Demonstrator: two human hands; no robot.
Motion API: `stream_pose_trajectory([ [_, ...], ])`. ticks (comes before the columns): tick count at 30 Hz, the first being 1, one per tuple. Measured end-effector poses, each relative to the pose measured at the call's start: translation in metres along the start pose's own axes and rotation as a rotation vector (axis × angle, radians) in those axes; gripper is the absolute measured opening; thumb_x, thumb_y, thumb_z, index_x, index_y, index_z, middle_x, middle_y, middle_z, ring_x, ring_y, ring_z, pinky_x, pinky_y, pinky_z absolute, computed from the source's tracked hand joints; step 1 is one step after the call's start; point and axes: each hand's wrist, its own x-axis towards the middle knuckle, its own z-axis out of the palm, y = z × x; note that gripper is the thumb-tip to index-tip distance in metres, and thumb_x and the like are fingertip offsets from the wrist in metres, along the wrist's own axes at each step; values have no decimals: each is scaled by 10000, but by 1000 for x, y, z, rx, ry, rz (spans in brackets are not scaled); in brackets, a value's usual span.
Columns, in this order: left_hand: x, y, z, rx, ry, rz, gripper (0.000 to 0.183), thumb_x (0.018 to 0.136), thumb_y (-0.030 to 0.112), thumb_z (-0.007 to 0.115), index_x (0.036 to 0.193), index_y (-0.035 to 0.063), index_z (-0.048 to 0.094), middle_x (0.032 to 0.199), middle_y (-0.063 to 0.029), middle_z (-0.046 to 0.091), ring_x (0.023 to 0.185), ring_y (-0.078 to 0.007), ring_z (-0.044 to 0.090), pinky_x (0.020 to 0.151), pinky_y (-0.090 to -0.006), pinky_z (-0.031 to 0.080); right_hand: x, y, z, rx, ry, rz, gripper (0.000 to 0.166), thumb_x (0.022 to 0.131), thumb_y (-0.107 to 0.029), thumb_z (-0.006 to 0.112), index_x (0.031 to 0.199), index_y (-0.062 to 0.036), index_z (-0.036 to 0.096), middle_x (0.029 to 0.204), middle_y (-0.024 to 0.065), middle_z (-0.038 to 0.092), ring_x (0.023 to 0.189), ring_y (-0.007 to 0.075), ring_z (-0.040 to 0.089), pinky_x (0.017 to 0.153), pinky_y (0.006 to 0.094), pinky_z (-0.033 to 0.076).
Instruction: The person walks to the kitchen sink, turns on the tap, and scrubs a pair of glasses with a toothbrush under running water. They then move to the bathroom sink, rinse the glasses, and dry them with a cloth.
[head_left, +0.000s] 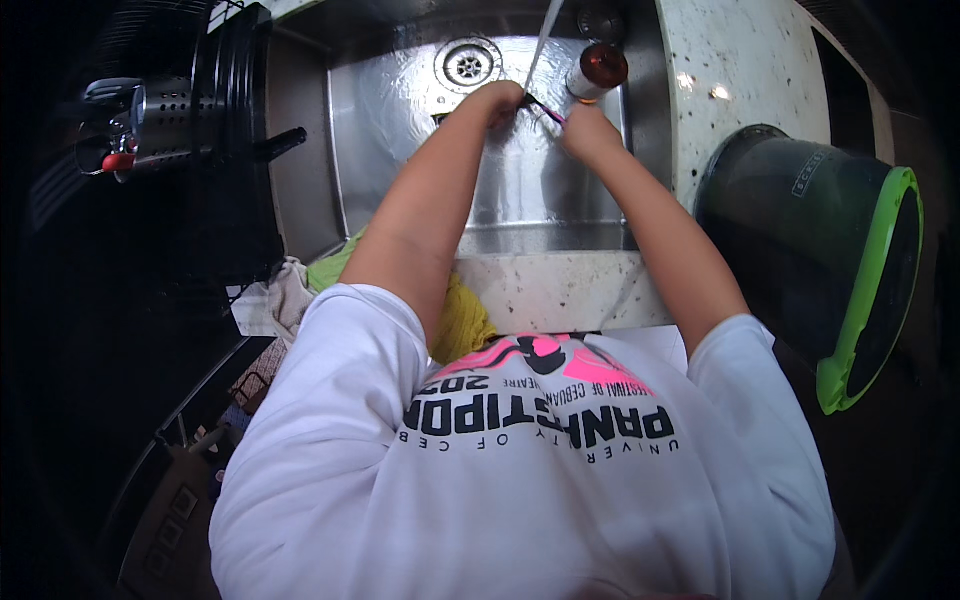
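Observation:
Over a wet stainless steel sink (525, 238), my right hand (592, 135) grips a thin pink and dark handled tool (553, 116), possibly a brush. Its dark end meets the fingers of my left hand (504, 101), which are curled; whether they hold a separate small thing is hidden. A stream of water (544, 37) falls beside my left fingertips. Just beyond my right hand stands a reddish-brown bottle (604, 66) with a pale label. The round drain (469, 67) lies past my left hand.
At left, a black dish rack (232, 150) holds a perforated metal utensil holder (161, 124). Green (330, 266) and yellow (459, 322) cloths lie at the speckled counter's front edge (562, 292). A dark translucent container with a green rim (862, 300) stands at right.

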Motion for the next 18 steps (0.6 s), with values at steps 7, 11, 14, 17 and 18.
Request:
stream_pose_trajectory([
  [7,-2,6,0,-4,21,-18,243,767,182,389,560,75,457,454,-75,386,360,-182,323,378,-354,249,8,-10,-4,-34,-18,13,268,770,-108,494,1002,-15,592,1050,182,580,988,315,564,801,414,461],
  [11,-1,4,4,23,74,12,211,765,169,385,585,82,452,481,-60,387,371,-171,310,384,-343,249,0,2,-1,2,0,45,271,771,-98,486,1005,-15,594,1052,186,580,982,316,567,799,415,461],
  [14,4,2,1,132,25,20,163,783,180,369,645,127,438,528,3,358,406,-109,276,386,-295,232,6,-3,-2,7,11,30,276,772,-95,484,1014,-19,592,1056,184,579,984,312,567,806,415,457],
  [17,11,-1,-1,126,11,0,153,780,178,373,656,123,443,536,-1,369,409,-111,287,382,-295,231,7,-6,-6,-12,0,19,281,770,-96,484,1021,-22,589,1056,182,579,988,308,566,814,413,454],
  [18,1,3,0,88,44,-6,165,775,172,381,628,121,436,540,-3,375,407,-111,304,375,-294,227,2,-4,-5,-12,5,18,282,770,-98,485,1020,-21,589,1053,181,581,987,308,566,814,412,453],
])
